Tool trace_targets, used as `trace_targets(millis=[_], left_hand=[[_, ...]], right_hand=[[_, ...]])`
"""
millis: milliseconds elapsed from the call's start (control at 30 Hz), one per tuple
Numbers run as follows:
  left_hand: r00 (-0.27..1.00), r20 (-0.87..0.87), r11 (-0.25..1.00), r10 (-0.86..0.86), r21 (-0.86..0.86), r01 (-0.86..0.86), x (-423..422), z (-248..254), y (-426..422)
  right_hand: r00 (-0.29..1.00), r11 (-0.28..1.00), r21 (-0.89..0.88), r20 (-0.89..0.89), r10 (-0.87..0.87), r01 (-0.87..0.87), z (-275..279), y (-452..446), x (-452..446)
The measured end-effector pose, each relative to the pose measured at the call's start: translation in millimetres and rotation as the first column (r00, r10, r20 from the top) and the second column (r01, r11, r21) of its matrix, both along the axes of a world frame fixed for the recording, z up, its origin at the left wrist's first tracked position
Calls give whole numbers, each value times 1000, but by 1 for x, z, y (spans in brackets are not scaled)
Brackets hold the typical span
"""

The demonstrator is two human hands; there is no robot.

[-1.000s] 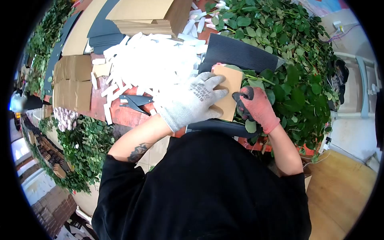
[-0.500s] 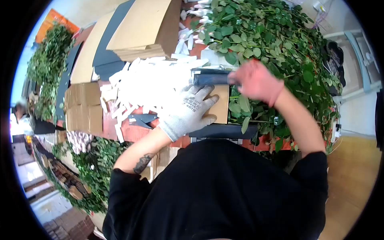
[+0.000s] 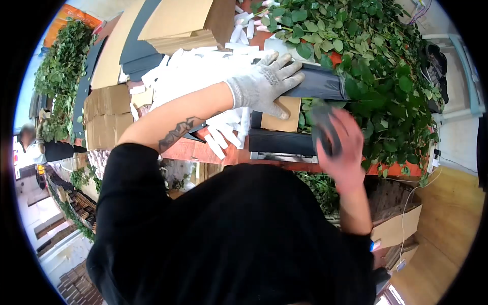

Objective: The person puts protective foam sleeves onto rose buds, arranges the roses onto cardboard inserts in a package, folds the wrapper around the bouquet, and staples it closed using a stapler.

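Note:
My left hand (image 3: 268, 84), in a pale grey glove, lies flat with fingers spread on the black sheet (image 3: 320, 82) at the far side of a piece of brown cardboard (image 3: 281, 115). Nearer my body, a black strip (image 3: 278, 142) runs along the cardboard's close side, above a metallic edge. Leafy green stems (image 3: 306, 114) poke out at the cardboard's right end. My right hand (image 3: 345, 147), in a pink glove, is closed around a dark grey object (image 3: 326, 129) beside those stems. Motion blurs this object, and its kind cannot be made out.
Many white paper-like pieces (image 3: 198, 71) lie left of the cardboard. Stacked brown cardboard sheets (image 3: 175, 23) stand behind them, and a cardboard box (image 3: 108, 114) sits further left. Heaped leafy stems (image 3: 376, 66) cover the table's right side. A person (image 3: 33, 145) is at the far left.
My left hand has slid away from me and rightward, from the cardboard onto the black sheet. My right hand has come from the sheet's end toward my body and now grips a dark object.

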State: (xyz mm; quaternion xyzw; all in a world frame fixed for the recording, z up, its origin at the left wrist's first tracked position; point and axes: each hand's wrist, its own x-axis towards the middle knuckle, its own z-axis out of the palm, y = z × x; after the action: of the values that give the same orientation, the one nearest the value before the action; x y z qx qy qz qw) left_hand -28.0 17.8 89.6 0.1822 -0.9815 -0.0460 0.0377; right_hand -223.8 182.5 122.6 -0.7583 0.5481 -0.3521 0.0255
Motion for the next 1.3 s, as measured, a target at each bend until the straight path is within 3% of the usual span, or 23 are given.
trace_targets(millis=[33,100,133,167,200,233,300,333,367,467,500,600,667,733,867,933,967,1000,1033,1067,1133,1167,1300], left_hand=[[1000,-31,1000,-1,-4,0,0,-2,1],[998,-59,1000,13,27,-12,1,-2,7],[996,-81,999,30,44,-26,2,-2,10],[994,-100,999,33,23,-31,3,-6,13],[994,-108,1000,24,22,-22,4,-6,15],[994,-100,997,50,63,-43,6,-5,17],[992,-88,992,95,92,-87,4,-3,23],[992,-88,993,88,90,-80,4,-3,25],[989,-98,991,107,96,-98,4,-4,28],[995,-20,992,97,-79,-99,3,-25,16],[996,-60,997,71,-39,-73,4,-22,10],[988,-151,991,-41,119,59,14,-6,-10],[971,-202,960,-130,221,174,18,6,-21],[980,-196,898,-25,427,108,18,12,-23],[999,-46,970,5,245,7,7,37,9],[991,-129,985,47,169,-25,6,16,19],[990,-122,988,65,148,-46,6,13,21],[990,-116,990,83,125,-68,5,11,23],[989,-121,989,89,128,-73,4,10,25],[989,-105,984,108,154,-91,3,10,26],[987,-65,969,147,209,-130,3,10,28],[986,-65,968,156,210,-139,3,9,30],[975,-81,950,209,253,-182,2,4,34]], right_hand=[[979,997,77,203,-19,3,-13,33,-1],[826,833,498,556,-95,-239,-49,75,-17],[481,661,651,745,-462,-372,-52,83,0],[253,578,706,697,-672,-409,-68,88,10],[252,583,708,696,-673,-398,-84,88,18],[520,685,682,694,-498,-255,-99,88,25],[750,784,607,578,-321,-132,-116,86,37],[116,841,348,937,-330,-414,-123,78,41],[-588,899,-37,768,-254,-437,-125,71,44],[-619,831,-329,785,-23,-448,-53,34,47],[-616,832,-338,788,-6,-441,-43,25,47],[-564,850,-223,820,-102,-478,-34,8,38],[-726,836,-246,646,-236,-491,-50,-2,34],[-713,835,-253,668,-214,-488,-52,-3,34],[-645,873,-164,737,-200,-459,-42,1,38],[-127,917,116,976,-175,-381,-32,0,35],[236,916,284,946,-220,-283,-34,-4,24],[242,915,286,945,-220,-284,-26,-5,16],[736,929,364,646,-202,-64,-13,-6,9],[972,943,294,120,-200,158,-5,-8,0],[950,990,103,-307,-58,94,-16,-25,-35],[923,971,222,-386,8,85,-6,-37,-44],[954,975,223,-292,75,-9,-10,-84,-73]])
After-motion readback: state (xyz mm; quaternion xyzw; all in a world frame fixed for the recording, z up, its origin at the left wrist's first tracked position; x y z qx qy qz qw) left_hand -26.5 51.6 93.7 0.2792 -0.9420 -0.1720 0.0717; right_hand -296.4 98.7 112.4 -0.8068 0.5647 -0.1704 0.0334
